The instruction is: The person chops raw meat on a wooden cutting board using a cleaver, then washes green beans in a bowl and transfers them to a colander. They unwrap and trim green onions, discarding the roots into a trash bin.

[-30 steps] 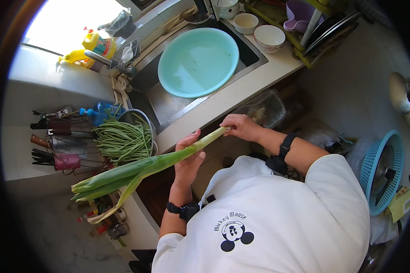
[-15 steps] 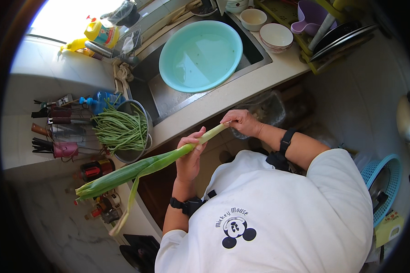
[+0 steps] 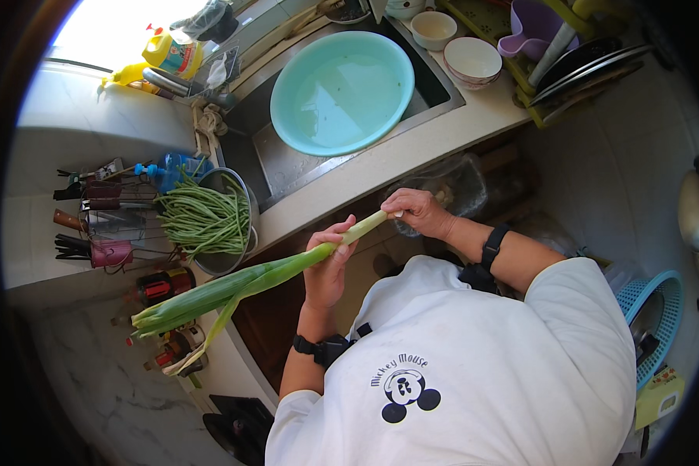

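My left hand [image 3: 328, 268] wraps round the pale stalk of a long green onion [image 3: 237, 291], just above where the white turns to green. Its leaves stretch away to the lower left, and one loose leaf hangs off the bundle with a withered, yellowish tip. At the white root end, the fingers of my right hand [image 3: 422, 211] are closed in a pinch, with a small whitish bit showing at them. The root itself is mostly hidden by those fingers. The onion is held in the air in front of the counter edge.
A turquoise basin [image 3: 283, 101] of water stands in the sink [image 3: 276, 167]. Left of it is a metal pot [image 3: 248, 203] piled with green beans [image 3: 206, 217]. Bowls [image 3: 472, 60] and a dish rack [image 3: 524, 89] are at the right; a clear plastic bag [image 3: 466, 186] lies below the counter.
The loose leaf's tip has swung up and to the left. Both hands have shifted slightly to the right, still on the green onion, and the whitish bit at my right fingers shows more.
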A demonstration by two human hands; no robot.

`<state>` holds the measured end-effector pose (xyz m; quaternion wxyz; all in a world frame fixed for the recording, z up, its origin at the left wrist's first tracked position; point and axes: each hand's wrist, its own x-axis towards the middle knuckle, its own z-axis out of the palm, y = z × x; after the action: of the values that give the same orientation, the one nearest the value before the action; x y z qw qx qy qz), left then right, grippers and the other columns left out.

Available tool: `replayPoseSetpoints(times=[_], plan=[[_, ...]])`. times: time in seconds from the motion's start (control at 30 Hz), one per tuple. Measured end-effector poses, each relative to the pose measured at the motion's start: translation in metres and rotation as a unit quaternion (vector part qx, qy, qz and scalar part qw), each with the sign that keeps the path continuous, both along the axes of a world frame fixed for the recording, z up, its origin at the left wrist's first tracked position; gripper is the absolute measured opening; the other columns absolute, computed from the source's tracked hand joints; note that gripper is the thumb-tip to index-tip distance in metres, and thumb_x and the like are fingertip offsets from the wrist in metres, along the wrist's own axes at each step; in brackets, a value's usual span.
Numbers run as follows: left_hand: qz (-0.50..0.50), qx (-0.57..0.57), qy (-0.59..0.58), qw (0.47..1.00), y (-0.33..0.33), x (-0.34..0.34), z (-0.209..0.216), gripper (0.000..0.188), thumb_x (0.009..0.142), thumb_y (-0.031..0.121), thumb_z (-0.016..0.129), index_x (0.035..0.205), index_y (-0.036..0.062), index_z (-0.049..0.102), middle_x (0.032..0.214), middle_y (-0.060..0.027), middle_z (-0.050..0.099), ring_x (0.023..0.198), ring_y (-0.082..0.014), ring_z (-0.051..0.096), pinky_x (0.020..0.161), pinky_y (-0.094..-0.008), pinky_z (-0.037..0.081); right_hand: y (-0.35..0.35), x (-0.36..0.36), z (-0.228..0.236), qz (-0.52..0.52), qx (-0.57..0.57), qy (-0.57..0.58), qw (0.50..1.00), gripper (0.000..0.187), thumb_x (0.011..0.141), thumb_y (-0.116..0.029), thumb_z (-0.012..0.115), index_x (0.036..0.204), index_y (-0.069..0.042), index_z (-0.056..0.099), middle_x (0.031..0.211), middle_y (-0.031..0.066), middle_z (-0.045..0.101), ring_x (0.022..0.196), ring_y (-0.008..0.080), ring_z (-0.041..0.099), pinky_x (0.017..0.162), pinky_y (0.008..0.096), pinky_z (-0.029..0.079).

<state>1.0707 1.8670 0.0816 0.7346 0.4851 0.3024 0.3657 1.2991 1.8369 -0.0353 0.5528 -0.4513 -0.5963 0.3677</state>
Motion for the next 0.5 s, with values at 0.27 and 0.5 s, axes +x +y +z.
replayPoseSetpoints(times=[0.27,0.5], plan=[[-0.011,-0.015,0.013,1.000,-0.005,-0.006,-0.006,0.016,0.094,-0.004,0.050,0.104,0.0071,0.052,0.133,-0.0167,0.051,0.137,-0.0367,0.040,0.110,-0.0484,0.040,-0.001,-0.006,0.000,-0.024,-0.098,-0.012,0.995,0.004,0.086,-0.004,0.064,0.088,-0.004,0.068,0.086,0.0053,0.066,0.073,0.0168,0.060,0.067,0.0279,0.049],[-0.020,0.046,0.030,0.998,-0.009,-0.014,-0.009,0.017,0.092,-0.006,0.051,0.100,0.0085,0.052,0.136,-0.0181,0.049,0.139,-0.0361,0.036,0.110,-0.0477,0.039,0.004,0.008,-0.039,-0.067,-0.241,0.250,0.935,0.010,0.100,-0.017,0.053,0.101,-0.007,0.055,0.084,0.0036,0.064,0.064,0.0095,0.059,0.059,0.0222,0.050]])
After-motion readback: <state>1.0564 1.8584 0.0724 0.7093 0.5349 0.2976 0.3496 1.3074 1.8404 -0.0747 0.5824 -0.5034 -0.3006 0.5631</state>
